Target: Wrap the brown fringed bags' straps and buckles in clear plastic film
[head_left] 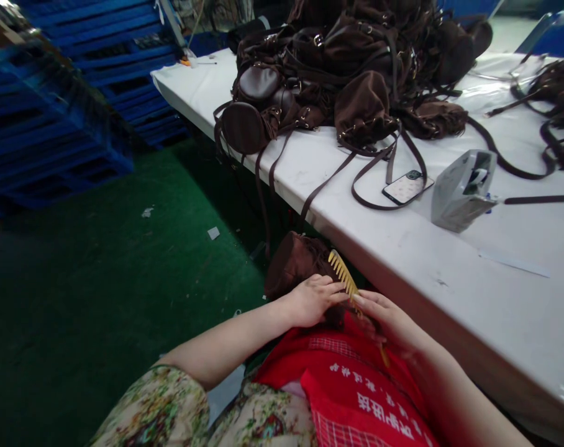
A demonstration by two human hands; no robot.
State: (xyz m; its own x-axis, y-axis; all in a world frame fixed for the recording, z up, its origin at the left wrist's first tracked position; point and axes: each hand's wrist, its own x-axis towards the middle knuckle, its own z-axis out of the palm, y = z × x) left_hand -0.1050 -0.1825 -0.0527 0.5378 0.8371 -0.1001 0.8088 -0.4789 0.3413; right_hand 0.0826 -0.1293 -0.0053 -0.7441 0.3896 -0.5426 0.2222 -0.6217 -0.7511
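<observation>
A dark brown fringed bag (294, 264) rests at my lap, below the table's near edge. My left hand (315, 300) lies on the bag with its fingers stretched toward a yellow wide-toothed comb (343, 273). Around the comb's lower part, my right hand (377, 310) is closed, its lower fingers slightly blurred. The comb's teeth face left, over the bag's fringe. Part of the bag is hidden under my hands.
A white table (473, 292) holds a big pile of brown bags (361, 105) with straps hanging over its edge. A phone (407, 187) and a grey tape dispenser (463, 192) lie nearer. Blue pallets (44, 118) are stacked at the left.
</observation>
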